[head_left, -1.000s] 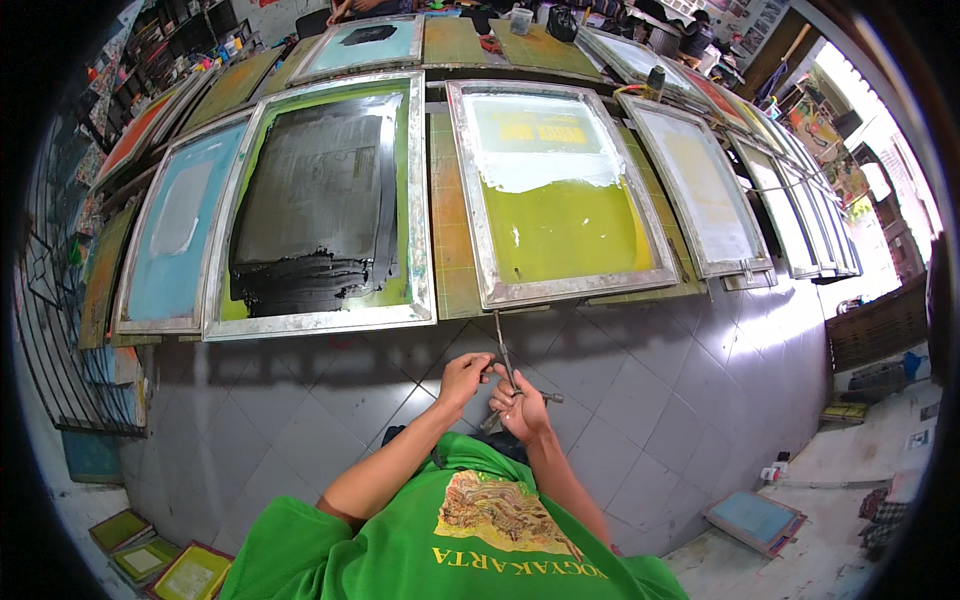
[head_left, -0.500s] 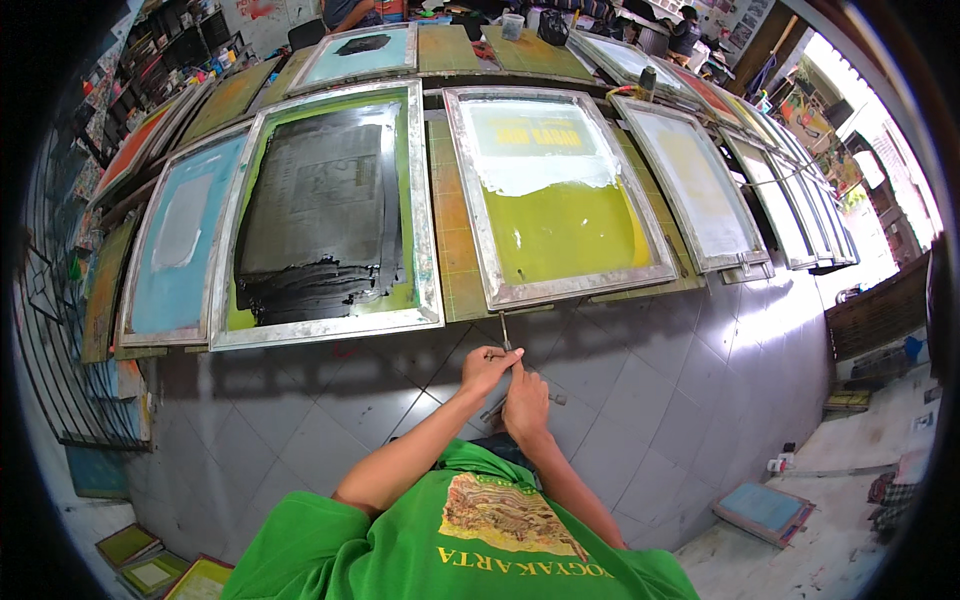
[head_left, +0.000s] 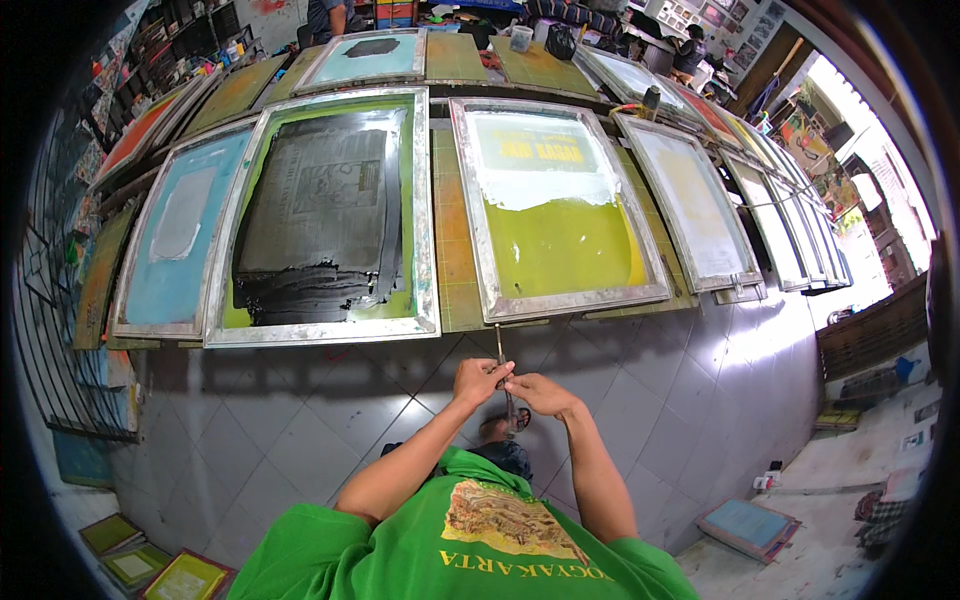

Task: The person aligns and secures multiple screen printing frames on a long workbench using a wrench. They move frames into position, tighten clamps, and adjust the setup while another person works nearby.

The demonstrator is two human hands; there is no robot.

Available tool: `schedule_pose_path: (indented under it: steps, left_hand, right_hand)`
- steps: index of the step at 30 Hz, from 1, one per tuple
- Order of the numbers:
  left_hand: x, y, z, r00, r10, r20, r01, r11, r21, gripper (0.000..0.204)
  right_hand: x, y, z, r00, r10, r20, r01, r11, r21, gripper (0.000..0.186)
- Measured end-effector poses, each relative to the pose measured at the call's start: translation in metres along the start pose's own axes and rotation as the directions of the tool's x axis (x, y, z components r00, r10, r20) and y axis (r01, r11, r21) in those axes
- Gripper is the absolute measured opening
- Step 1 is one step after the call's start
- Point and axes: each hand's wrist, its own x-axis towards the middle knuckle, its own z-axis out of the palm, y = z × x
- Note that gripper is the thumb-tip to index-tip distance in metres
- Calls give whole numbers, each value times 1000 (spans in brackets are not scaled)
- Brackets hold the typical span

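Above the floor, in front of the near frame edge, my left hand [head_left: 479,381] is closed round a slim tool with a thin metal shaft [head_left: 499,341]. The shaft points away from me, its tip just short of the frames. My right hand [head_left: 541,394] comes in from the right, its fingers bunched against the tool beside my left fingertips. The tool's dark lower part runs down below my hands; its exact kind is unclear. Nearest beyond the tip lies a screen-printing frame [head_left: 567,295] with yellow-green mesh and a white ink band.
Left of it lies a larger frame [head_left: 330,331] coated in black ink, then a blue-mesh frame [head_left: 138,300]. More frames curve round to the right, including a pale one [head_left: 700,205]. A cup [head_left: 521,38] stands at the back. People are at the far side. Tiled floor [head_left: 640,400] lies below.
My hands have moved slightly down toward me with the tool. My right hand has turned, coming in more from the side, and the T-shaped metal piece beneath it no longer shows.
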Motion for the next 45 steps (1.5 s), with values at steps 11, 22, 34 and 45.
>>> schedule_pose_path:
  steps: [11, 22, 34, 45]
  left_hand:
    - [9, -4, 2, 990, -34, -138, 15, 991, -136, 49]
    - [9, 19, -8, 994, -97, -48, 95, 995, -42, 38]
    - [-2, 1, 3, 994, -81, -74, 70, 987, -142, 57]
    - [-6, -4, -13, 984, 43, 173, 6, 963, -270, 34]
  right_hand:
    - [-7, -43, 5, 978, 199, -56, -201, 979, -31, 37]
    - [11, 12, 31, 999, 41, -25, -28, 921, 388, 29]
    - [2, -16, 4, 986, 137, -99, -141, 990, -31, 38]
    - [-3, -1, -1, 981, -3, 192, -98, 853, 512, 39]
